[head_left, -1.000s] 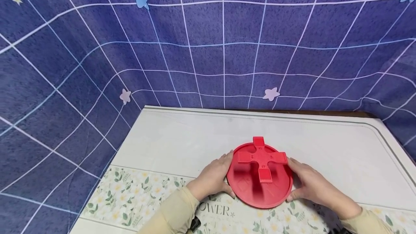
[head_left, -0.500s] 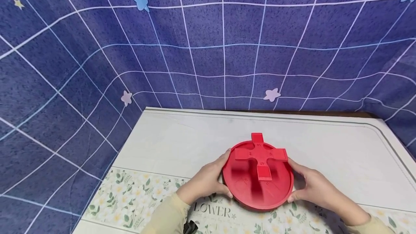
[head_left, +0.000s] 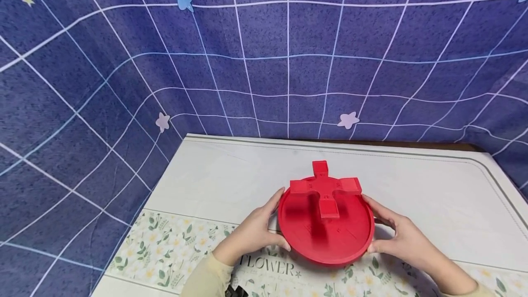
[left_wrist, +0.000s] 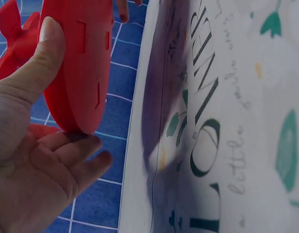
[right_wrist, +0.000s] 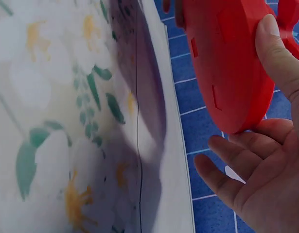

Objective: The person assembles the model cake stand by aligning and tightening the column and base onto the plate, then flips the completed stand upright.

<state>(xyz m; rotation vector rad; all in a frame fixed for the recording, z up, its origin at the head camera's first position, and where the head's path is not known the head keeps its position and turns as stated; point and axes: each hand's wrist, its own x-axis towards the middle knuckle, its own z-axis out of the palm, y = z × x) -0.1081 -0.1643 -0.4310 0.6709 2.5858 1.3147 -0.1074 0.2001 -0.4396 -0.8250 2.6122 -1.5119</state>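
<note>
A red, round, shallow plastic dish [head_left: 342, 237] with a raised rim hangs above the table between both hands. Rising from its middle is a red cross-shaped piece [head_left: 326, 187] with flat, turned-up ends and small numbers on its arms. The left hand [head_left: 260, 230] grips the left edge, thumb at the near rim and fingers at the far side. Opposite it, the right hand [head_left: 400, 237] holds the right edge the same way. Both wrist views show the dish's underside [left_wrist: 86, 68] with rectangular slots, a gap below it and its shadow on the cloth.
A white tablecloth [head_left: 231, 173] with a flowered band [head_left: 177, 246] and printed lettering covers the table. Behind and to the left hangs a blue curtain [head_left: 264, 77] with a grid and stars. The table's back edge [head_left: 371, 143] runs along the curtain.
The dish has come up off the table and looks larger, its near side tilting slightly toward the head camera. Both hands rise with it, and it has shifted slightly left.
</note>
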